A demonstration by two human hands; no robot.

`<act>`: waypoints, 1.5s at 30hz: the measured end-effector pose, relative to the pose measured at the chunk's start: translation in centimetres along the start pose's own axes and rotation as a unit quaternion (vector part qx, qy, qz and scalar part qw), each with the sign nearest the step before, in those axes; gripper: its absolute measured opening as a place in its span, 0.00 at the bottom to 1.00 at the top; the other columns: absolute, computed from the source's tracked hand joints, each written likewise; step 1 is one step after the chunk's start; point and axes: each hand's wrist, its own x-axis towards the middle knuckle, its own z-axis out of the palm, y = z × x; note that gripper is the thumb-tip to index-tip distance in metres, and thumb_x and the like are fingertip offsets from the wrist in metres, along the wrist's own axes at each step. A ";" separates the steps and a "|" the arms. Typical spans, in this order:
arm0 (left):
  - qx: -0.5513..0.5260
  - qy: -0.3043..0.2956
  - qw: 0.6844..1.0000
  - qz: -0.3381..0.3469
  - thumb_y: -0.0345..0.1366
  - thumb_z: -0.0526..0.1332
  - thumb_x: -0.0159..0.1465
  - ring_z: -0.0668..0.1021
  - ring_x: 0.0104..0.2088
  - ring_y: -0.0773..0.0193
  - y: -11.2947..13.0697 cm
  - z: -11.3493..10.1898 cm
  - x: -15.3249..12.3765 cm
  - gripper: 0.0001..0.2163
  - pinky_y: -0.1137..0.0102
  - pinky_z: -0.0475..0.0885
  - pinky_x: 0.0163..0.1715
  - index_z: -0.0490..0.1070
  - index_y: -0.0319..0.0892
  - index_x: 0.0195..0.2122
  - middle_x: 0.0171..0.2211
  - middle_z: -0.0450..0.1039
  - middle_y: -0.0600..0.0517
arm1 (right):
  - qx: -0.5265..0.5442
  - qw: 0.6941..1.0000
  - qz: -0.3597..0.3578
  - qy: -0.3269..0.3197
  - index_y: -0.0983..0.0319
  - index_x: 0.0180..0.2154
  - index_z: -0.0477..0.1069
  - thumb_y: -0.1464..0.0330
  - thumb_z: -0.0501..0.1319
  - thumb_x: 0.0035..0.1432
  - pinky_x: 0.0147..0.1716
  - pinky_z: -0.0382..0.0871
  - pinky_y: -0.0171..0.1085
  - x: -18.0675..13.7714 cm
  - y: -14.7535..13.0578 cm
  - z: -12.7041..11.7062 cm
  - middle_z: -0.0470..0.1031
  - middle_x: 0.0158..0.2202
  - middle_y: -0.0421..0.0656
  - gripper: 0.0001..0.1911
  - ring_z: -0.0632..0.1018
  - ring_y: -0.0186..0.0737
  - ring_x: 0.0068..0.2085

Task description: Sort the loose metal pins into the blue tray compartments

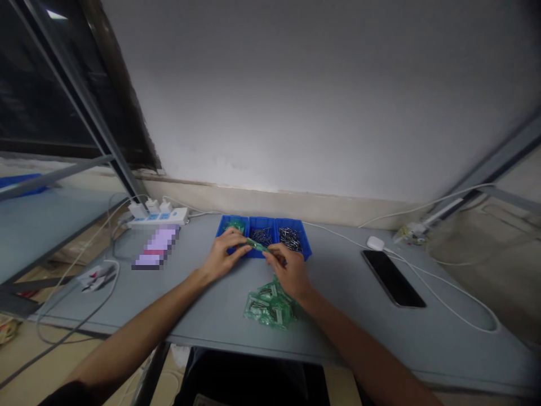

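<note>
A small green plastic bag [257,245] is stretched between my two hands, just in front of the blue bins. My left hand [224,252] pinches its left end, and my right hand [289,268] grips the right end. Behind them, the left blue bin [220,226] contains green bags. Dark screws [262,235] fill the middle bin, and shinier screws [289,239] lie in the right one. On the table below my hands rests a pile of green bags [270,307] with screws visible inside. What the held bag contains is too small to tell.
A white power strip [177,216] with plugs and a pixelated phone-like object [155,248] lie at the left, near crumpled wrappers [96,277]. On the right are a black phone [393,279], a white charger [375,243] and loose cables. A pale wall [316,113] rises behind the table.
</note>
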 end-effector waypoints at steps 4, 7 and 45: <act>0.065 0.123 0.989 -0.050 0.43 0.63 0.68 0.75 0.42 0.58 -1.4 -1.1 0.5 0.10 0.62 0.71 0.46 0.78 0.43 0.36 0.38 0.76 0.49 | -0.059 0.998 -0.022 -0.022 0.59 0.25 0.70 0.58 0.55 0.71 0.25 0.60 0.32 -0.1 0.1 0.1 0.67 0.18 0.35 0.22 0.68 0.31 0.20; 0.123 0.185 0.970 -0.102 0.43 0.62 0.68 0.75 0.42 0.57 -2.8 -2.5 0.9 0.11 0.62 0.69 0.47 0.77 0.43 0.36 0.36 0.77 0.50 | -0.115 0.991 -0.063 -0.021 0.59 0.25 0.70 0.58 0.55 0.72 0.25 0.55 0.33 -0.3 0.3 0.3 0.65 0.17 0.35 0.23 0.66 0.31 0.20; 0.215 -0.074 0.973 -0.050 0.40 0.51 0.73 0.69 0.59 0.50 -3.3 -3.2 0.4 0.17 0.50 0.63 0.63 0.81 0.46 0.43 0.57 0.70 0.47 | -0.122 0.895 0.005 -0.430 0.59 0.31 0.78 0.61 0.74 0.51 0.29 0.53 0.35 0.7 -1.6 -1.8 0.73 0.24 0.35 0.10 0.68 0.33 0.27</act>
